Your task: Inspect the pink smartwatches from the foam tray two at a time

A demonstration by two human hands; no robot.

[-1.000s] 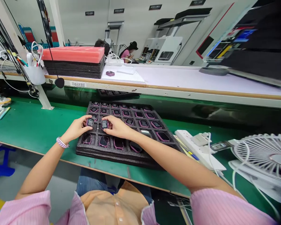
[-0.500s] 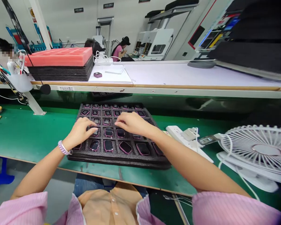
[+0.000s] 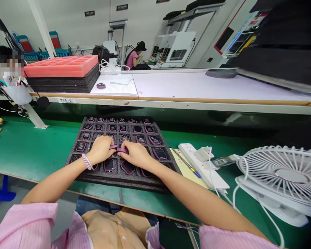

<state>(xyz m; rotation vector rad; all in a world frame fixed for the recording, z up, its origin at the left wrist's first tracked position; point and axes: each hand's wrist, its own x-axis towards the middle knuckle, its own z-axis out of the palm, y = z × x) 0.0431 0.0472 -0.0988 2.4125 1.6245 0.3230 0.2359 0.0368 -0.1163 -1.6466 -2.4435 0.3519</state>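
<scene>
1. I have a pinch on each side: the left hand [image 3: 101,149] grips one purple-framed device [image 3: 113,147] between thumb and fingers, and the right hand [image 3: 137,155] grips a second device [image 3: 122,150] likewise.
2. Both pieces sit edge-on over the middle of the foam tray [image 3: 124,184], ends nearly meeting; from here I can't tell whether they touch.
3. Half a second ago the hands were apart over the cells, and I could make out no device in the right fingers. Now they have come together, each loaded, so I judge that two pieces are being handled at once, neither seated in a cell.
4. My count: six devices in the back row [image 3: 121,120] and six in the second row [image 3: 123,128]. My hands and arms cover parts of the nearer rows, so I leave those uncounted.
5. Elsewhere I count one loose device [image 3: 101,85] on the shelf [image 3: 171,86], one power strip [image 3: 215,178] and one fan [image 3: 291,174].
</scene>
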